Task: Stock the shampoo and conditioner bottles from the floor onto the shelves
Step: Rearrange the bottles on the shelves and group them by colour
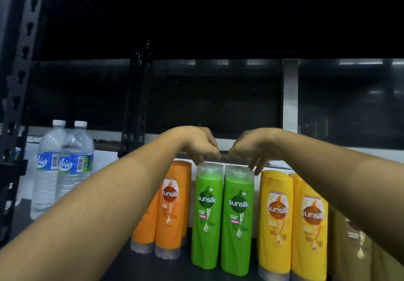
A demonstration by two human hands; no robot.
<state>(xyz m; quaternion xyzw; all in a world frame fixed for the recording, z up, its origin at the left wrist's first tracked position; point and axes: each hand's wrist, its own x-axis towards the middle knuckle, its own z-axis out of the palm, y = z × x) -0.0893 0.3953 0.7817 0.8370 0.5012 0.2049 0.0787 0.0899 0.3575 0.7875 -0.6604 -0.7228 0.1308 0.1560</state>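
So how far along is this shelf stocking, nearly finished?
Done: orange bottles, yellow bottles and a dark bottle stand on the shelf. In hand: the left hand and right hand touch the tops of two green bottles standing between those colours. Left: cannot tell; the floor is out of view.

Field notes, arms and hands only. Two arms in view, both bare from the lower frame edge up to the wrist. On the left forearm [98,195]: broad close to the camera, narrowing toward the wrist; one small dark spot [118,185] on the upper surface, roughly midway along. On the right forearm [328,171]: same taper. Bare left hand [201,147], bare right hand [251,149]. Fingertips partly blurred; nails too small to read. Dim light, fine detail lost.
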